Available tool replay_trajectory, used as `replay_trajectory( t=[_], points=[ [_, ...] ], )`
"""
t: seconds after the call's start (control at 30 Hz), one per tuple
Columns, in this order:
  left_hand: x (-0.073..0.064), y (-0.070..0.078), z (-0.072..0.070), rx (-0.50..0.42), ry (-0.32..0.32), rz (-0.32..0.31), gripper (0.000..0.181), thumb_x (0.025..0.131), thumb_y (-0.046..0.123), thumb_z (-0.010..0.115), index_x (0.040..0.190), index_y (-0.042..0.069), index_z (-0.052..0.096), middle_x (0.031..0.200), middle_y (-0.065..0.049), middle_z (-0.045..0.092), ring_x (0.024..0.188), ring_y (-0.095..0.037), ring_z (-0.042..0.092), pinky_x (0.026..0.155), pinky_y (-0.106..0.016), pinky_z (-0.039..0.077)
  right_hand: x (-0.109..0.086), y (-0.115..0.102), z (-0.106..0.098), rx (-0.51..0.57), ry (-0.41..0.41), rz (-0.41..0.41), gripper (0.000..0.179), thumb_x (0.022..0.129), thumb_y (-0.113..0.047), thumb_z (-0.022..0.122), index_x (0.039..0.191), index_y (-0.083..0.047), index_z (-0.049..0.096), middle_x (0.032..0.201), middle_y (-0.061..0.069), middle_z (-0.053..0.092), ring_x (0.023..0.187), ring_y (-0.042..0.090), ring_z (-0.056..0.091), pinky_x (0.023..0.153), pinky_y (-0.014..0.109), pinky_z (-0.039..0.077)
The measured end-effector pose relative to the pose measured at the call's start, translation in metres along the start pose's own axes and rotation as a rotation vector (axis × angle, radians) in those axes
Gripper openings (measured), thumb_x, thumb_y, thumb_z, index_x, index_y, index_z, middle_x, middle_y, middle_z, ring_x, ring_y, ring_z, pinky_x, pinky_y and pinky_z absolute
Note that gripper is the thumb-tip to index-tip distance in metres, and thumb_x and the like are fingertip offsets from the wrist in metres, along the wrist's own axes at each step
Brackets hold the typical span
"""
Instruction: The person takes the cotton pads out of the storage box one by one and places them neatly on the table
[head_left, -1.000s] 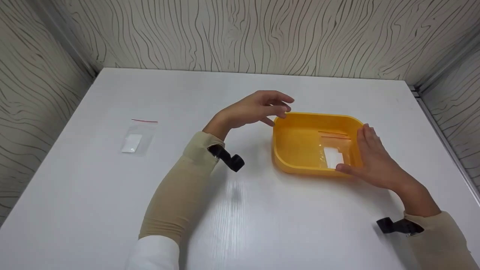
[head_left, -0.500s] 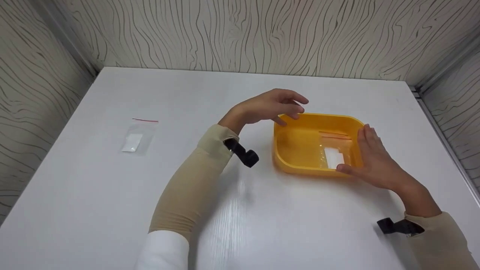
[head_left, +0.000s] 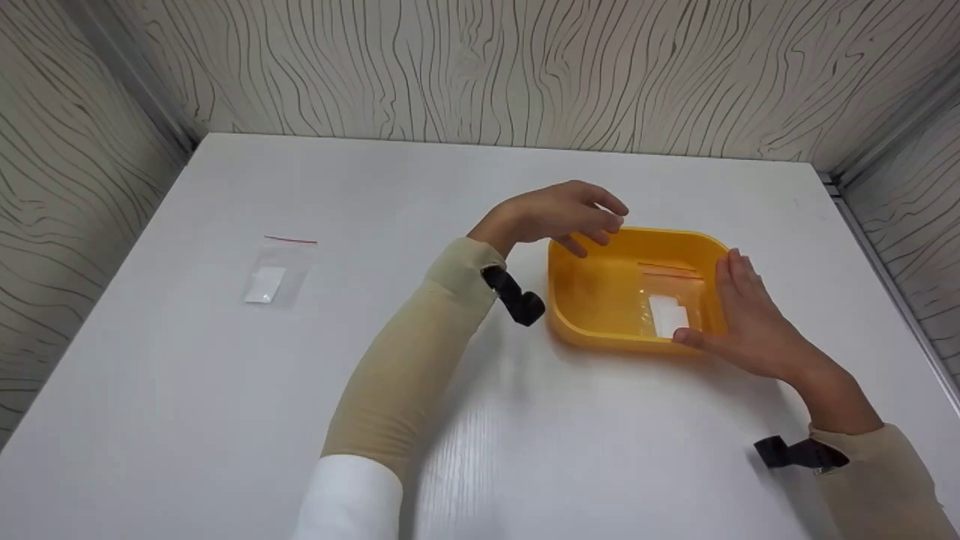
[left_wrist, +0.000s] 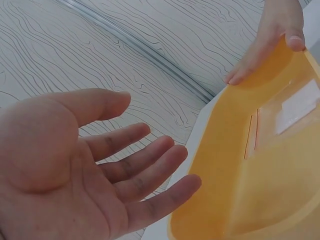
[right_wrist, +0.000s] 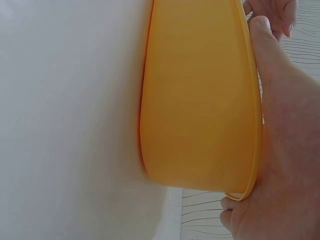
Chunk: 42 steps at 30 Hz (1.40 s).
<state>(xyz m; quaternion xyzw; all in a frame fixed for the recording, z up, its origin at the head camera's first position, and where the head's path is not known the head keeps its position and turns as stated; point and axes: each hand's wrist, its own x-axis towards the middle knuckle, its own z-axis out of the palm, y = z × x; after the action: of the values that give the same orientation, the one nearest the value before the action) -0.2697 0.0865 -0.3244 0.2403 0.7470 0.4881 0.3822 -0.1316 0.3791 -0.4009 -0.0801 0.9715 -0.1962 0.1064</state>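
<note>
A yellow plastic bin [head_left: 592, 292] stands on the white table, right of centre. Inside it, toward the right, lie clear zip bags [head_left: 671, 281] with red seal lines and white pieces in them; how many overlap is hard to tell. My left hand [head_left: 566, 210] hovers over the bin's far left corner, its fingers loosely spread and holding nothing, as the left wrist view also shows. My right hand [head_left: 750, 322] rests on the bin's right rim, fingers straight along the far side and thumb over the near edge.
Another clear zip bag [head_left: 281, 274] with a red seal line and a white piece lies flat on the left of the table [head_left: 187, 390]. Wood-patterned panels [head_left: 480, 67] rise behind the table and at both sides.
My left hand has moved right, from beside the bin's left edge to above its far left corner. The right hand, the bin and the bags stay in place.
</note>
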Motion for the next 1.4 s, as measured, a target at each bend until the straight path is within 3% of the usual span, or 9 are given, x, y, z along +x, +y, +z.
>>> replay_trajectory(
  t=[0.5, 0.73, 0.9, 1.13, 1.4],
  points=[
    [0.033, 0.022, 0.029, -0.094, 0.043, -0.157, 0.033, 0.103, 0.03, 0.062, 0.132, 0.016, 0.064, 0.121, -0.002, 0.067, 0.107, -0.015, 0.067, 0.085, -0.034, 0.06, 0.0, 0.002, 0.0, 0.007, 0.012, 0.0, 0.128, 0.089, -0.057, 0.071, 0.154, 0.008, -0.018, 0.163, 0.027, -0.024, 0.15, 0.048, -0.02, 0.117, 0.069, 0.0],
    [0.047, 0.019, 0.046, -0.145, 0.049, -0.217, 0.029, 0.102, 0.027, 0.064, 0.127, 0.013, 0.066, 0.118, -0.004, 0.068, 0.11, -0.019, 0.067, 0.085, -0.036, 0.061, 0.0, 0.002, 0.001, 0.017, 0.003, 0.005, 0.129, 0.088, -0.058, 0.072, 0.154, 0.007, -0.019, 0.163, 0.027, -0.025, 0.149, 0.049, -0.02, 0.114, 0.074, 0.003],
    [0.053, 0.017, 0.054, -0.153, 0.072, -0.282, 0.032, 0.101, 0.027, 0.065, 0.13, 0.012, 0.065, 0.118, -0.005, 0.068, 0.109, -0.02, 0.068, 0.084, -0.036, 0.061, 0.0, 0.003, 0.001, 0.018, 0.009, -0.021, 0.127, 0.089, -0.055, 0.071, 0.153, 0.009, -0.018, 0.162, 0.026, -0.027, 0.149, 0.047, -0.023, 0.118, 0.067, -0.005],
    [0.055, 0.014, 0.061, -0.141, 0.116, -0.378, 0.035, 0.1, 0.034, 0.066, 0.13, 0.016, 0.064, 0.108, -0.005, 0.07, 0.1, -0.02, 0.071, 0.08, -0.033, 0.061, 0.001, 0.002, 0.001, 0.009, 0.0, -0.015, 0.127, 0.089, -0.055, 0.071, 0.153, 0.009, -0.018, 0.162, 0.025, -0.028, 0.149, 0.047, -0.023, 0.118, 0.067, -0.004],
    [0.058, 0.01, 0.067, -0.191, 0.116, -0.454, 0.039, 0.098, 0.039, 0.069, 0.132, 0.021, 0.061, 0.107, -0.007, 0.071, 0.096, -0.024, 0.073, 0.086, -0.036, 0.06, 0.001, 0.001, 0.001, 0.013, 0.002, -0.005, 0.127, 0.089, -0.055, 0.071, 0.154, 0.009, -0.017, 0.162, 0.026, -0.027, 0.149, 0.048, -0.021, 0.115, 0.072, 0.001]
  ],
)
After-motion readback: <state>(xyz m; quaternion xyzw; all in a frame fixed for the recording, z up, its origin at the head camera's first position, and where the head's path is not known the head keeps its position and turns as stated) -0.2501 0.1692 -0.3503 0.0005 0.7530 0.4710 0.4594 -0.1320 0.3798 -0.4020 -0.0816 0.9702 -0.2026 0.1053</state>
